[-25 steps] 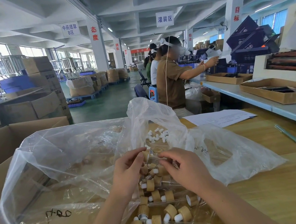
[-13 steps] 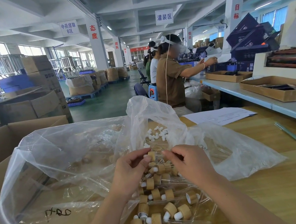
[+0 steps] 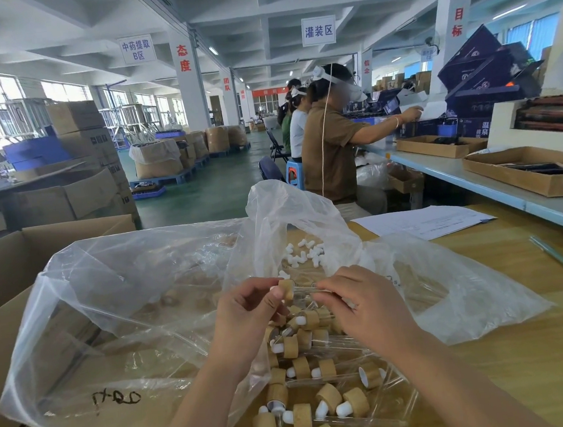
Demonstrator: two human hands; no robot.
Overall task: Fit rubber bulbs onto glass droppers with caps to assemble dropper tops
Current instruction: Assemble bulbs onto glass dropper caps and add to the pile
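Head view shows both hands working on one dropper (image 3: 292, 289) just above the heap, near the middle of the wooden table (image 3: 526, 344). The left hand (image 3: 245, 316) pinches its bamboo-coloured cap (image 3: 286, 290) between thumb and curled fingers, and the right hand (image 3: 368, 311) pinches the clear glass tube that sticks out sideways from that cap. A speck of white shows at the cap's left face, so the bulb seems to be going in or just seated; I cannot tell which. Judging by what lies about, the job is well under way but not nearly finished. A pile of finished tops (image 3: 301, 367), each with a white bulb poking out of its cap, lies on clear film directly below the hands and runs toward the near edge. Loose white bulbs (image 3: 303, 254) are scattered beyond the hands, inside the mouth of a crumpled clear bag (image 3: 470, 291), so plenty remain to fit. A larger clear bag (image 3: 126, 297) to the left, marked in black pen, holds brownish shapes too blurred through the plastic to name. It slumps against an open cardboard box (image 3: 4, 274) whose contents are hidden. A printed sheet (image 3: 422, 222) and a pen (image 3: 557, 256) lie on the table to the right.
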